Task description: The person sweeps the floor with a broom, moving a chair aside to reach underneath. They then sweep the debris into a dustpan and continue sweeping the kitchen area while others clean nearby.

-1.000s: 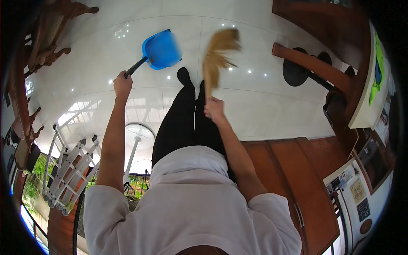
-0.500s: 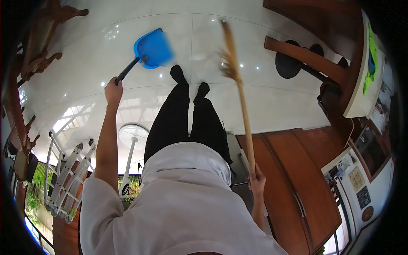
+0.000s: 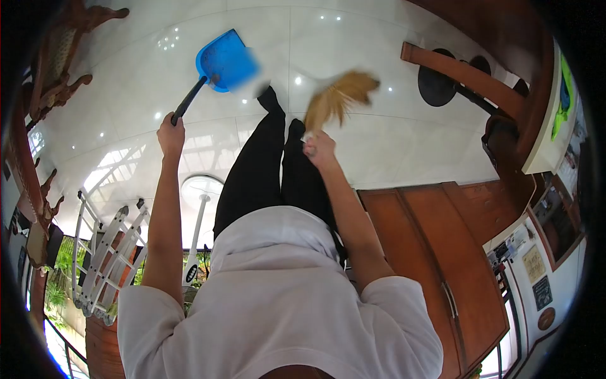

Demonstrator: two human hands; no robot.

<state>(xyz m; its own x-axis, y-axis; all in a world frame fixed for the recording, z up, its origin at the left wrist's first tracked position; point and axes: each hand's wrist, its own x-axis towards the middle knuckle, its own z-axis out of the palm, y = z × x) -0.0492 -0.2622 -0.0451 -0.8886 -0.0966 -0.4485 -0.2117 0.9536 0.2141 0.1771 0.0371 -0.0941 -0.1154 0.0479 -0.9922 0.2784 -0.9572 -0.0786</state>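
My left hand point(image 3: 170, 134) is closed around the black handle of a blue dustpan point(image 3: 222, 55). A small dark clump lies in the pan by the handle, and the pan's right edge looks blurred. In front of my right leg, my right hand point(image 3: 320, 150) is closed on a broom point(image 3: 341, 98), close below its straw-coloured bristles. The bristles fan out up and to the right, smeared by motion at the tip. Most of the broom's stick is hidden from view.
Glossy white floor tiles point(image 3: 265, 31) stretch ahead. A metal ladder point(image 3: 110, 259) and a white pedestal stand point(image 3: 202, 189) are at lower left. Carved wooden furniture point(image 3: 60, 82) lines the left. Wooden cabinets point(image 3: 410, 252) and a slanting wooden beam point(image 3: 464, 74) are on the right.
My right hand has moved up and left, from beside the cabinets to in front of my leg. The broom has swung from nearly upright to a foreshortened tilt. The dustpan has barely shifted.
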